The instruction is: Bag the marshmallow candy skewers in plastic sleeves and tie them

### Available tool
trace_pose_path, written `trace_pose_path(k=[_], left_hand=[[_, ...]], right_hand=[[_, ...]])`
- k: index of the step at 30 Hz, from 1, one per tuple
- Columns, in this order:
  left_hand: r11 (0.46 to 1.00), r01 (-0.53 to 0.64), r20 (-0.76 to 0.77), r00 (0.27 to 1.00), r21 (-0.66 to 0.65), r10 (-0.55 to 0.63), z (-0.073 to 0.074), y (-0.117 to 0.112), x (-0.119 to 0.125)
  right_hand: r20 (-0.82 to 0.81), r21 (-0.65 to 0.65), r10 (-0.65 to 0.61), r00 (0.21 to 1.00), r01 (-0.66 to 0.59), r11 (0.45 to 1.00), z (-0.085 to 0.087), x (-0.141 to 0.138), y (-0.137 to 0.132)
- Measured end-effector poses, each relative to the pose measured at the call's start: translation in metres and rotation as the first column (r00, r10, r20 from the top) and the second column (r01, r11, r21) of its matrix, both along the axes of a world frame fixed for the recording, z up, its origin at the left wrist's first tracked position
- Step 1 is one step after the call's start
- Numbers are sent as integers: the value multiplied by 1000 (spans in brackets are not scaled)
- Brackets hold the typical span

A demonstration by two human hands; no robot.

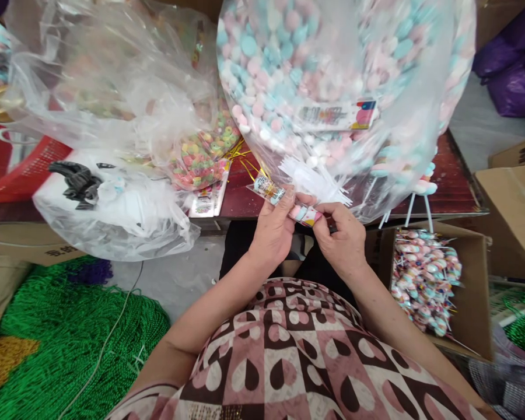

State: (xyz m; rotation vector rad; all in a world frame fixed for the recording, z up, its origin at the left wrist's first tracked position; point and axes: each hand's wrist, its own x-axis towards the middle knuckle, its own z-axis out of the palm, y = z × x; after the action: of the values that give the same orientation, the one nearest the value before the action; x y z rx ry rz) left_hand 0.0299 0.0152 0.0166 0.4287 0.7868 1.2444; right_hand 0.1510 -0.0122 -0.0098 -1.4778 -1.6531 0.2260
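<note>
My left hand [275, 230] and my right hand [340, 236] meet at the table's front edge, both pinched on a small pink-and-white candy in a clear printed wrapper [284, 202]. The wrapper's label end sticks out to the upper left of my fingers. Just above them a big clear bag [345, 87] bulges with pink, blue and white lollipops, their white sticks pointing down toward my hands.
A cardboard box [476, 280] of wrapped lollipops stands at my right. A smaller bag of multicoloured candy [201, 154] and a white bag [114, 204] lie on the dark red table [455, 181]. Green bead strands [70, 332] cover the floor at left. More cartons sit at right.
</note>
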Motion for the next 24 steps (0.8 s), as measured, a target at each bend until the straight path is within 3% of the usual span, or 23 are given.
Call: trace_pose_path(k=[5,8,11,16,19,22,24], left_hand=[[999,-15,48,999,39,13,2,0,-1],[998,-7,37,999,65,5,2,-2,0],[998,4,31,999,68,-7,1,-4,1],[998,-41,81,996,50,37,-2,-5,5],[998,-54,80,996,45,50,-2,-4,5],[997,-50,69,997,51,46,-1,-2,3],[998,-48,56,997,40,46,-1,-1,0]], right_hand=[[-242,-138,139,960,-175,975,0,-5,-2],[-294,-174,103,950,-159,972,1,-3,-3],[-228,-163,34,973,-72,984,0,-1,-3],[64,-52,13,998,-9,999,-6,0,-3],[97,-44,0,995,4,999,-7,-1,-4],[-93,-172,70,993,-85,981,-4,0,-5],[-329,-298,129,935,-233,926,-1,1,-6]])
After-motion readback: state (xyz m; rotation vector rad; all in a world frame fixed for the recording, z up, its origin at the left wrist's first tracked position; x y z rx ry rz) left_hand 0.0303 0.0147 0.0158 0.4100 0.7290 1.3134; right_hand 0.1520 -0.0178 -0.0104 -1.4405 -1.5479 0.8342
